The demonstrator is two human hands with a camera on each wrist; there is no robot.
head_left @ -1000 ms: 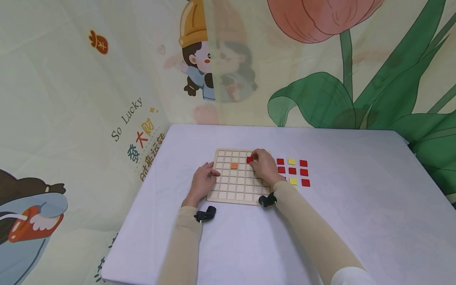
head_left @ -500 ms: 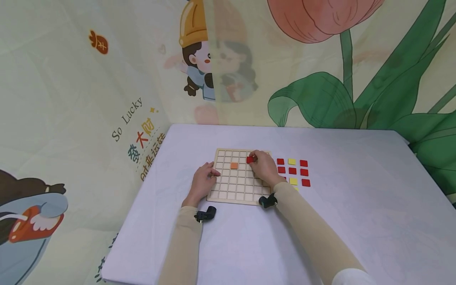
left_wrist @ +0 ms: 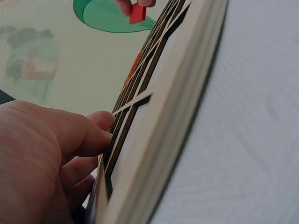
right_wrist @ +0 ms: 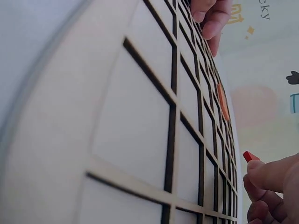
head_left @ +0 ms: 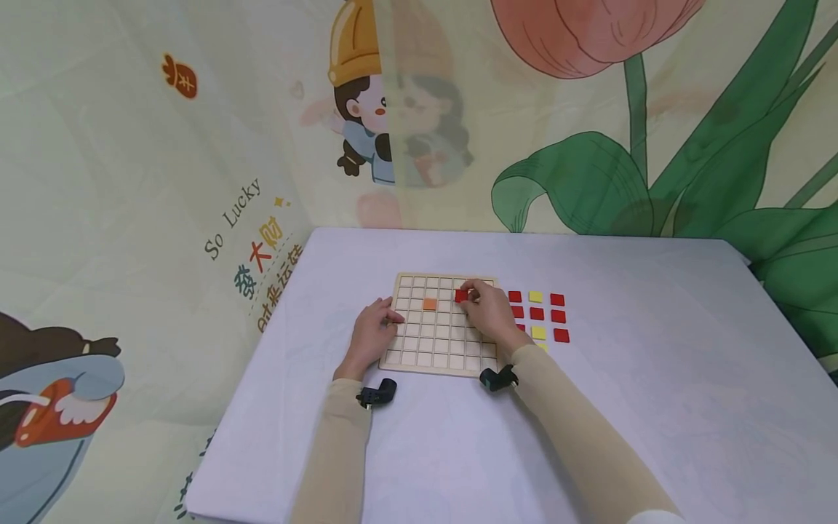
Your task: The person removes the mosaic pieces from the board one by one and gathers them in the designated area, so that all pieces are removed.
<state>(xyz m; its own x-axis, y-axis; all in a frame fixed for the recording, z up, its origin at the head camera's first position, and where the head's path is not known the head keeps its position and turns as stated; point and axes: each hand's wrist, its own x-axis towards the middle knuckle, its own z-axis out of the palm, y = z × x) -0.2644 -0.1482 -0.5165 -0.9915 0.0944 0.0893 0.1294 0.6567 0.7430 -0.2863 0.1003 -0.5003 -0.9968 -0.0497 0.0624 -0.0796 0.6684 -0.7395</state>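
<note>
A wooden grid board lies on the table, with an orange square tile in one of its cells. My left hand holds the board's left edge, the thumb over the surface and the other fingers bent at the side. Between thumb and fingertips, my right hand pinches a red square tile over the board's upper right part. In the left wrist view the red tile is tilted and raised off the grid. The right hand covers some of the board's right cells.
Right of the board, red tiles and yellow tiles lie in rows on the white tablecloth; the right wrist hides some. A printed cloth hangs behind the table.
My right hand has shifted slightly right and toward me with the red tile in its fingers. The left hand stays at the board's edge.
</note>
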